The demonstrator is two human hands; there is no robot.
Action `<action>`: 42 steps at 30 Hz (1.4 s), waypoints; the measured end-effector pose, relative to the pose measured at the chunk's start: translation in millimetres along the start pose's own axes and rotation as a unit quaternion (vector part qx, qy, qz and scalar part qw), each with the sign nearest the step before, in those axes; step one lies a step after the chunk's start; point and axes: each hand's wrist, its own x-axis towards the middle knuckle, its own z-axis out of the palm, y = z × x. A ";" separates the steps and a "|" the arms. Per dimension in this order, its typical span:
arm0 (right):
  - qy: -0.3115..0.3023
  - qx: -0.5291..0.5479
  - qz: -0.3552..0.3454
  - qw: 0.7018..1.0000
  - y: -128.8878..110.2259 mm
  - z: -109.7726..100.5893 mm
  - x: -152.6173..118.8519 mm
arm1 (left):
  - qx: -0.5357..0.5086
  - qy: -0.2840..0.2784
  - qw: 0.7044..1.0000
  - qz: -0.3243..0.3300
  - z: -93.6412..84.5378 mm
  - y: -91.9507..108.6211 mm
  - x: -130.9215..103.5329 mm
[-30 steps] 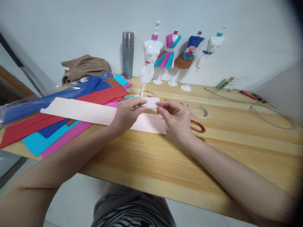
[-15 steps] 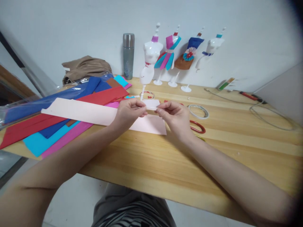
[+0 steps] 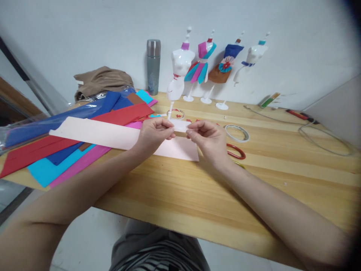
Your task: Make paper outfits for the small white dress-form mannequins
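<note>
evenly, the left hand (image 3: 150,137) and right hand (image 3: 210,141) each pinch one end of a small pale piece (image 3: 181,125) above the long pale pink strip (image 3: 113,134), seemingly to keep it spread flat. right of the strip lie a red loop handle (image 3: 241,154) and a white tape roll (image 3: 247,136), probably within easy reach; behind it, a white mannequin (image 3: 182,62) stands upright, perhaps for easy viewing.

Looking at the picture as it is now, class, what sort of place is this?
Probably a small craft workspace: a wooden tabletop holds coloured sheets, a roll of tape and a mannequin in a blue top.
</note>
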 end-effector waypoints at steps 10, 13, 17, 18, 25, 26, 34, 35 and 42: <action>0.018 -0.051 -0.025 0.998 14.1 1.1 -3.2 | 0.107 -0.005 0.988 0.115 -8.8 -17.2 4.5; 0.019 -0.057 -0.025 0.998 12.4 1.7 -3.3 | 0.134 -0.003 0.983 0.125 -9.0 -15.6 2.0; 0.015 -0.073 -0.035 0.997 11.4 0.8 -3.6 | 0.133 0.003 0.983 0.123 -7.8 -13.5 -0.1; 0.014 -0.076 -0.039 0.996 11.9 0.4 -3.6 | 0.129 0.004 0.984 0.122 -7.5 -13.8 -0.1; -0.007 -0.020 -0.017 1.000 14.9 -0.4 -1.9 | 0.050 0.005 0.997 0.055 -4.2 -15.7 1.8; -0.006 -0.005 -0.002 1.000 14.1 0.0 -1.4 | 0.033 0.006 0.999 0.039 -3.8 -15.0 1.9; 0.039 0.047 0.057 0.996 4.1 3.0 0.6 | -0.035 0.014 0.999 -0.001 -2.5 -9.6 3.0; 0.036 0.048 0.054 0.997 3.2 2.9 0.4 | -0.038 0.012 0.999 -0.001 -2.2 -9.3 2.9; 0.017 0.027 -0.001 1.000 8.3 1.4 -2.2 | -0.019 0.000 1.000 0.020 -1.4 -10.0 1.1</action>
